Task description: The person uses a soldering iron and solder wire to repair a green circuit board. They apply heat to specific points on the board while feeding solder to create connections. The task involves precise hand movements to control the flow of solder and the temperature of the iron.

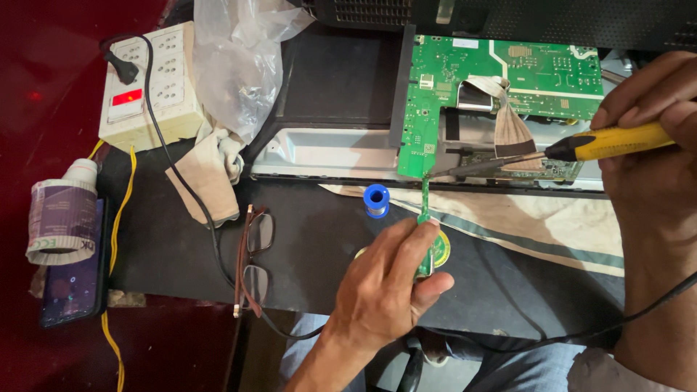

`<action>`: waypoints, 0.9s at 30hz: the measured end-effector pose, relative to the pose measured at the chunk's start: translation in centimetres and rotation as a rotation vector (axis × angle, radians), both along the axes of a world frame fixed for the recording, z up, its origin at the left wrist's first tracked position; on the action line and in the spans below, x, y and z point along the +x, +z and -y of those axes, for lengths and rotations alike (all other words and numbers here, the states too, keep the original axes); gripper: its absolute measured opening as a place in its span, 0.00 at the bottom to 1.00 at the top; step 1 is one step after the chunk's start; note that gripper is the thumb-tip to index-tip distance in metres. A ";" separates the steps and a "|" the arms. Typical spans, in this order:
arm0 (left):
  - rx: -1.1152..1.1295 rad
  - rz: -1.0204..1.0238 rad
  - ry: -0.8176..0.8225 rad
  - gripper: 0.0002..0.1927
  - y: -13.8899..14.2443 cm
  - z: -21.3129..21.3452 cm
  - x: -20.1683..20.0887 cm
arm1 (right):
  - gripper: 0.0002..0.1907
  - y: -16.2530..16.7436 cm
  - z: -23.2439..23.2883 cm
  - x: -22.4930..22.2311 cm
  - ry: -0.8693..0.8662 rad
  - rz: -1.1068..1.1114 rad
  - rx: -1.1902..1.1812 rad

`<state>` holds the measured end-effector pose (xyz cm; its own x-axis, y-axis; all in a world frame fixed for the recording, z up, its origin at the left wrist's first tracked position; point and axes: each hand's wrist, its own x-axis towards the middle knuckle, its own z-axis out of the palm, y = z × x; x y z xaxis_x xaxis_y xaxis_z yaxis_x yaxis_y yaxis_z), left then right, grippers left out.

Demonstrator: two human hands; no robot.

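Note:
My left hand (pixel 388 279) grips a narrow green strip of circuit board (pixel 425 207), held upright with its top end at the lower corner of a large green circuit board (pixel 501 80). My right hand (pixel 650 145) holds a yellow-handled soldering iron (pixel 581 147); its dark tip (pixel 443 173) points left and meets the top of the strip. A small blue spool of solder wire (pixel 376 199) stands just left of the strip. A round tin (pixel 440 250) is partly hidden behind my left hand.
A white power strip (pixel 149 80) with a black plug sits at the back left. A clear plastic bag (pixel 236 58), a beige cloth (pixel 207 178), folded glasses (pixel 254 258), a white bottle (pixel 65 214) on a phone (pixel 72 287), and a striped cloth (pixel 552 225) lie around.

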<state>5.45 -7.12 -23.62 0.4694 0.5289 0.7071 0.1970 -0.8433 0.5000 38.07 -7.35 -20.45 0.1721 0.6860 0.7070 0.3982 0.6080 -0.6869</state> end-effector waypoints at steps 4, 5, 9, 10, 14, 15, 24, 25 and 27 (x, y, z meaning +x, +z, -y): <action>0.012 -0.006 0.016 0.25 -0.2 0.4 -0.1 | 0.12 0.5 0.1 -0.7 -0.018 -0.006 -0.010; 0.015 -0.004 0.014 0.25 -0.2 0.4 -0.1 | 0.12 0.7 0.2 -0.9 -0.041 0.035 -0.005; -0.019 0.003 0.016 0.23 0.1 0.9 -0.3 | 0.10 1.4 0.0 -1.6 -0.173 0.381 0.101; -0.033 0.009 0.007 0.24 0.2 1.1 -0.3 | 0.10 1.6 -0.1 -1.8 -0.183 0.418 0.120; -0.080 0.028 -0.030 0.26 0.4 1.6 -0.4 | 0.10 2.0 -0.2 -1.8 -0.212 0.504 0.154; -0.093 0.024 -0.032 0.26 0.4 1.8 -0.4 | 0.10 1.9 -0.2 -1.7 -0.218 0.521 0.159; -0.115 0.008 -0.039 0.27 0.2 1.8 -0.4 | 0.17 -0.7 0.0 0.3 0.001 -0.064 -0.011; -0.118 0.001 -0.039 0.27 0.2 1.7 -0.4 | 0.17 -0.8 0.1 0.5 0.007 -0.070 -0.013; -0.115 -0.007 -0.033 0.28 0.2 1.8 -0.4 | 0.18 -1.0 0.1 0.7 0.003 -0.035 -0.007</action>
